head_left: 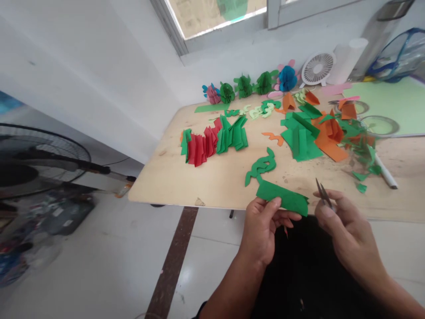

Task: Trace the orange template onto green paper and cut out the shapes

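My left hand (pixel 264 228) pinches a folded strip of green paper (pixel 282 195) over the table's front edge, thumb on top. The strip's right end has a jagged cut. In my right hand (pixel 341 226) is a pair of scissors (pixel 323 192), its pointed blades upward and slightly apart, a little to the right of the strip. My fingers hide the scissors' handles. Just beyond the strip lie wavy green paper cutouts (pixel 262 166). An orange cutout (pixel 274 138) rests farther back.
Folded red papers (pixel 199 148) and green papers (pixel 232 135) stand left of centre. Green and orange scraps (pixel 332 133), tape rolls (pixel 380 125) and a white marker (pixel 385 170) lie right. Paper figures (pixel 245 86) and a small fan (pixel 318 68) line the wall. A large black fan (pixel 43 155) stands left.
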